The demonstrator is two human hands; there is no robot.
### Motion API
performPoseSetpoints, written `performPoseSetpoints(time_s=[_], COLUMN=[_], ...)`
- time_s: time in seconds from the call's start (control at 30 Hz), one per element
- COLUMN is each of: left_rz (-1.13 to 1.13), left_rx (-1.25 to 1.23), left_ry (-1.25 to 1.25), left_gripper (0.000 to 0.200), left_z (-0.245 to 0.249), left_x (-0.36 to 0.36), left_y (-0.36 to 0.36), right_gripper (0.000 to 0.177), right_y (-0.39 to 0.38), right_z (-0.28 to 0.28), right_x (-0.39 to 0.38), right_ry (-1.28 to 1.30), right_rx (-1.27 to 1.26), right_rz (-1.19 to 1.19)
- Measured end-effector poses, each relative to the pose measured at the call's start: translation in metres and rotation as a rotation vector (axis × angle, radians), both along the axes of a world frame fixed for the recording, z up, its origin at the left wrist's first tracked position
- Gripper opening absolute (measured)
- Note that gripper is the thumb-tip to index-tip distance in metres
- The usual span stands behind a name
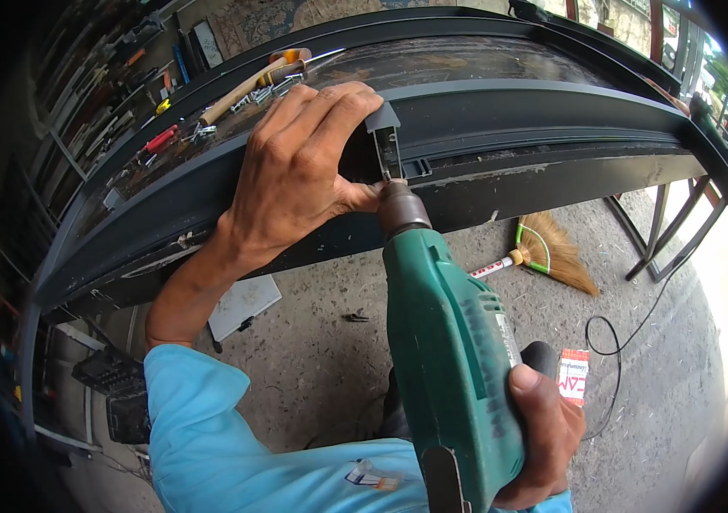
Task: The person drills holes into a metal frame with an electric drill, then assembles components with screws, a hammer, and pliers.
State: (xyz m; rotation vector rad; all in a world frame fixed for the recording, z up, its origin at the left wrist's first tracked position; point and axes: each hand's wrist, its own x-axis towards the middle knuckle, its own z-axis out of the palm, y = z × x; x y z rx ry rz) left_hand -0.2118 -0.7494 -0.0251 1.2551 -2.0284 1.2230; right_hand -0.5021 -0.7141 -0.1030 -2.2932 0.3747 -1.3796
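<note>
My right hand [548, 427] is wrapped round the handle of a green power drill [454, 342]. The drill's dark chuck [402, 209] points away from me, and its bit reaches into a short dark grey metal profile piece [387, 141]. My left hand [300, 167] grips that piece, fingers over its top and thumb below, beside the chuck. The piece sits against a long dark grey metal frame bar [535, 115]. Whether the bit's tip touches metal is hidden inside the piece.
Behind the bar, a hammer [244, 90], a screwdriver [283, 73] and loose screws [253, 101] lie on the dark bench top [441, 61]. A broom [556, 252], a black cord [621, 350] and a white flat box [244, 303] are on the concrete floor below.
</note>
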Motion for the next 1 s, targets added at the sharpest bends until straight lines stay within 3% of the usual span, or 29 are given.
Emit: performPoseSetpoints(time_s=[1.0], left_rz=[0.031], left_rx=[0.082], left_ry=[0.088], left_gripper=[0.081], left_z=[0.0004], left_x=[-0.0035], left_y=[0.0048], right_gripper=[0.088], right_y=[-0.002], right_z=[0.004], right_x=[-0.0042], right_ry=[0.059], right_rx=[0.017], right_rz=[-0.002])
